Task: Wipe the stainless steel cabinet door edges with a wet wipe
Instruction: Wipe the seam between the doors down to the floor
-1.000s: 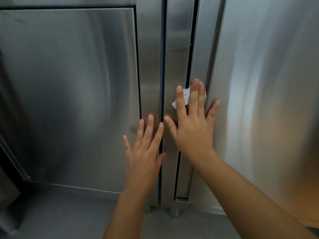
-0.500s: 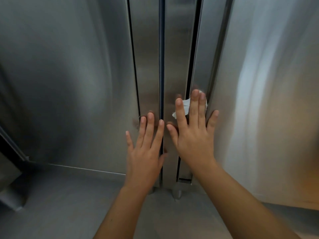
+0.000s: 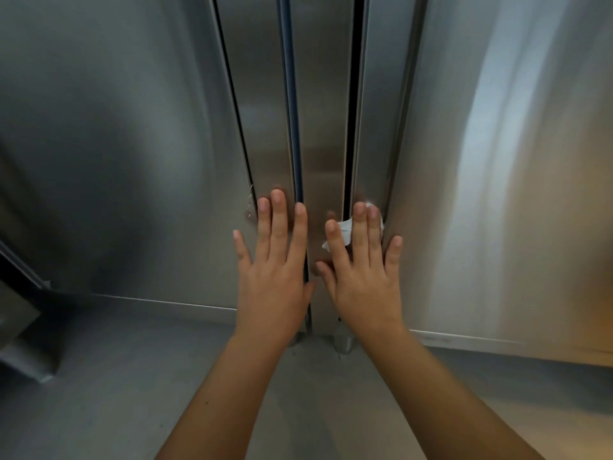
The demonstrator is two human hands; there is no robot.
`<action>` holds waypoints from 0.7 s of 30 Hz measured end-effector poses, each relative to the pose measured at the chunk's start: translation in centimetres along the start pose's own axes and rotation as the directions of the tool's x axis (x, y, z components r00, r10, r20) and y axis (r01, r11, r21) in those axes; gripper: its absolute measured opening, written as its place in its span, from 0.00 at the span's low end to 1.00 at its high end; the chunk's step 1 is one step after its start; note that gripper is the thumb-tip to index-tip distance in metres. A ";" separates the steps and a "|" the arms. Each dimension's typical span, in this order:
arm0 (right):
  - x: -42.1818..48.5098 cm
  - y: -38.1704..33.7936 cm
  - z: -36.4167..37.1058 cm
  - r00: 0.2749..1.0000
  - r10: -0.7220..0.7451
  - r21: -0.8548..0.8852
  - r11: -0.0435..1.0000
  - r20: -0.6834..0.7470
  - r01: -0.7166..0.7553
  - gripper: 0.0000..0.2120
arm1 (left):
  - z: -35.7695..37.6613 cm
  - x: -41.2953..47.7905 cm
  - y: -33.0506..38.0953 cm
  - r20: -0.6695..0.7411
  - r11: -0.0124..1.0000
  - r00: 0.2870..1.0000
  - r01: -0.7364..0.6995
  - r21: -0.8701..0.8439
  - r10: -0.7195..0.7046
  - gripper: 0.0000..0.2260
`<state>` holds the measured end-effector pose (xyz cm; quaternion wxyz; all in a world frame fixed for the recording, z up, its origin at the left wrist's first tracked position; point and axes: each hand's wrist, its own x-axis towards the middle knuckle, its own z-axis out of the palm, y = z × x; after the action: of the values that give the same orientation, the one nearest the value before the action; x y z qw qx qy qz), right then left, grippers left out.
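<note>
Two hands lie flat on the steel cabinet [image 3: 132,144], side by side and just apart, the thumbs almost meeting. Our left hand [image 3: 275,277] holds nothing: its fingers are straight and press bare metal, the forefinger lying along the grey seal [image 3: 289,94] that runs toward twelve o'clock. Our right hand [image 3: 361,280] is flat as well. Under its middle and ring fingers [image 3: 360,227] sits the wipe [image 3: 343,232], a crumpled white wad pressed, not pinched, against the door edge [image 3: 366,121] just beside the dark gap [image 3: 350,127]. From the left fingertips the wipe lies at about three o'clock.

We judge the step in hand to be a stroke along this edge. To do it well we should run the wad in one straight line, twelve to six o'clock, pushing it into the lip beside the gap rather than skating over the flat face. The wad looks small, so the fingertips should bear right on it, or bare skin will smear the steel. The left palm can brace the neighbouring door so nothing swings.

Both forearms rise from the bottom, the left from about seven o'clock and the right from about five, palms to the metal. Below them lie the floor [image 3: 99,393] and a cabinet foot [image 3: 343,341].
</note>
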<state>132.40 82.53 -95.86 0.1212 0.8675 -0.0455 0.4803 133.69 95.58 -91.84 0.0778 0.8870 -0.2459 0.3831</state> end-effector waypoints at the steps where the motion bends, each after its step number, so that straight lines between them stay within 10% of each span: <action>1: -0.6 -0.2 0.2 1.000 0.007 0.021 1.000 0.015 -0.008 0.35 | 0.0 -0.1 0.0 0.011 1.000 1.000 -0.004 0.011 0.004 0.51; 21: -9.4 -2.3 3.0 0.979 0.044 0.177 0.981 0.200 -0.081 0.38 | 1.4 -2.9 -0.6 0.215 0.999 0.976 -0.029 -0.028 0.034 0.57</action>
<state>130.30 83.62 -105.71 0.0203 0.9160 -0.0400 0.3987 133.15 96.72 -94.90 0.0558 0.9182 -0.2717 0.2827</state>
